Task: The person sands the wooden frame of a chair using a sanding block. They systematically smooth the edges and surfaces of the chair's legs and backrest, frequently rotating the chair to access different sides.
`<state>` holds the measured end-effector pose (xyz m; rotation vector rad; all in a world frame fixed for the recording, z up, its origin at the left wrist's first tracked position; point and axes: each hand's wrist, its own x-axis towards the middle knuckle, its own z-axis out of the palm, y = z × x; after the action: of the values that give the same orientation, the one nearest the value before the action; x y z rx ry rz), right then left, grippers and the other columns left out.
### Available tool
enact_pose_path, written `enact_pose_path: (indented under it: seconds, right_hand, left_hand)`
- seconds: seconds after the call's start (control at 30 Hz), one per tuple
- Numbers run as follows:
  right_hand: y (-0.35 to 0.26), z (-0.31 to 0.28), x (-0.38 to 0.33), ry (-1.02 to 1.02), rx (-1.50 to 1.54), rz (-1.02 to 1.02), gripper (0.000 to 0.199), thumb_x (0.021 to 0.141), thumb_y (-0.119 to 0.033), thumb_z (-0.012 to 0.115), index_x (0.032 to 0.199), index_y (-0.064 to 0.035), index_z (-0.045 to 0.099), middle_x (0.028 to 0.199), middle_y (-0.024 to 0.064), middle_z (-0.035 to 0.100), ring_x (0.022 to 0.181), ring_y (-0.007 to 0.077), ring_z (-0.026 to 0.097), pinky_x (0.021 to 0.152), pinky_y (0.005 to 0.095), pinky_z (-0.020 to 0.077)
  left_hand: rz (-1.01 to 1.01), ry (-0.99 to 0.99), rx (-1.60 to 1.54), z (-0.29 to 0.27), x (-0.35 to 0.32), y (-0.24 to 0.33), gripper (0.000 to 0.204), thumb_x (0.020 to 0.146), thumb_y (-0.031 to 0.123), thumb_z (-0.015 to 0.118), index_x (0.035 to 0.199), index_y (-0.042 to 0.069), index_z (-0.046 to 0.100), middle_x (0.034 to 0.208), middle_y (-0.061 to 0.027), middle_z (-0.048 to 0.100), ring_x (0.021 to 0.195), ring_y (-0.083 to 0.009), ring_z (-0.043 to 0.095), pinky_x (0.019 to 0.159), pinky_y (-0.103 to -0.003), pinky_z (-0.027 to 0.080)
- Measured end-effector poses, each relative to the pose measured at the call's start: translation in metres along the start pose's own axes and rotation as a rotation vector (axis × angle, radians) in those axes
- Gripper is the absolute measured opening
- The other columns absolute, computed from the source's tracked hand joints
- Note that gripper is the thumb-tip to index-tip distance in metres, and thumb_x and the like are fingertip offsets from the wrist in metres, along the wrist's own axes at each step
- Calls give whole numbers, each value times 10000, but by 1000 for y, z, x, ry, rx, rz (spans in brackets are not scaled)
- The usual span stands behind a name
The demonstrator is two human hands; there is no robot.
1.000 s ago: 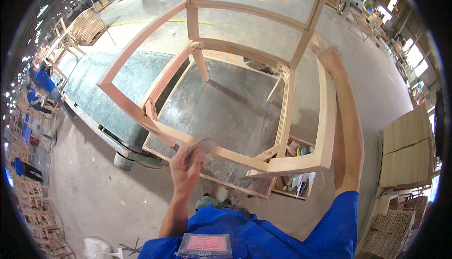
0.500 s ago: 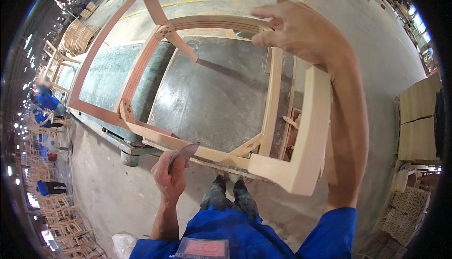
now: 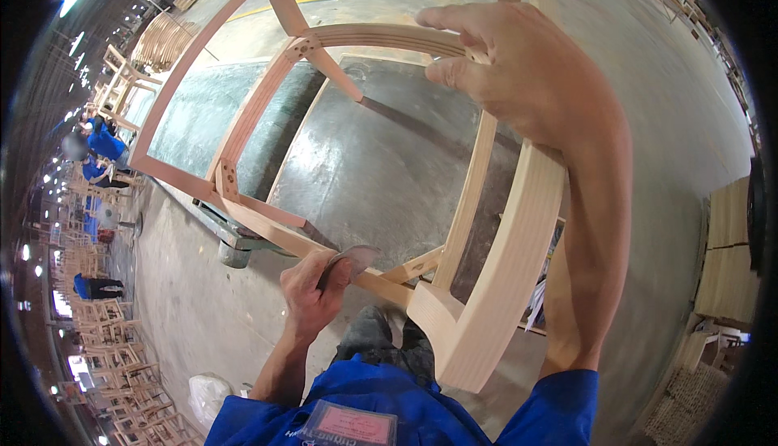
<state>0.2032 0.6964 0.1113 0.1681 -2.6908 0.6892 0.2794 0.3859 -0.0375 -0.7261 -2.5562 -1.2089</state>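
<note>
A bare wooden chair frame (image 3: 494, 268) lies tilted on a grey metal-topped workbench (image 3: 381, 179). My left hand (image 3: 312, 288) is closed around a thin grey scraper blade (image 3: 352, 258) whose edge rests on the frame's lower rail, near the joint with the curved arm piece. My right hand (image 3: 519, 73) reaches over the frame from the right. Its fingers grip an upper cross rail close to the camera. My forearm runs down alongside the broad curved arm piece.
A concrete floor surrounds the bench. Stacked wooden chair frames (image 3: 101, 345) stand at the left, with people in blue (image 3: 97, 142) among them. Flat wooden panels (image 3: 729, 260) are stacked at the right. A white bag (image 3: 211, 393) sits on the floor by my left.
The view has closed in on the frame. My right hand rose from the arm piece to grip the upper rail. My left hand stayed on the lower rail with the scraper.
</note>
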Motion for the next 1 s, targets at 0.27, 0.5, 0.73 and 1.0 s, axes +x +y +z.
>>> enact_pose_path:
  seconds: [0.27, 0.5, 0.73, 1.0]
  right_hand:
    - [0, 5, -4, 124, -82, -119, 374, 862, -171, 656, 1214, -50, 687, 1230, 180, 677, 1125, 334, 644, 1042, 413, 444]
    - [-12, 0, 6, -9, -23, -128, 386, 834, -33, 580, 1206, 40, 652, 1213, 221, 671, 1176, 327, 632, 1047, 390, 443]
    - [-16, -8, -6, -93, -204, -71, 370, 966, -107, 496, 1303, -20, 620, 1305, 184, 631, 1243, 282, 588, 1080, 421, 430]
    - [0, 3, -9, -125, -232, 62, 346, 978, -143, 538, 1292, -34, 632, 1270, 170, 647, 1189, 254, 608, 1018, 396, 477]
  left_hand:
    - [-54, 47, 75, 5, 7, -1, 115, 900, 144, 716, 896, 34, 680, 699, -109, 653, 575, -229, 663, 529, -314, 504]
    - [-78, 95, 86, 3, 0, -9, 206, 889, 216, 726, 860, 27, 648, 659, -104, 638, 527, -250, 633, 498, -324, 477]
    - [23, 143, -3, 2, -4, -18, 129, 815, 97, 770, 856, 37, 663, 638, -69, 615, 472, -175, 580, 435, -298, 436]
    - [-277, 601, 579, -72, 11, -125, 222, 920, 185, 688, 1017, -14, 683, 911, -127, 696, 776, -252, 664, 686, -371, 539]
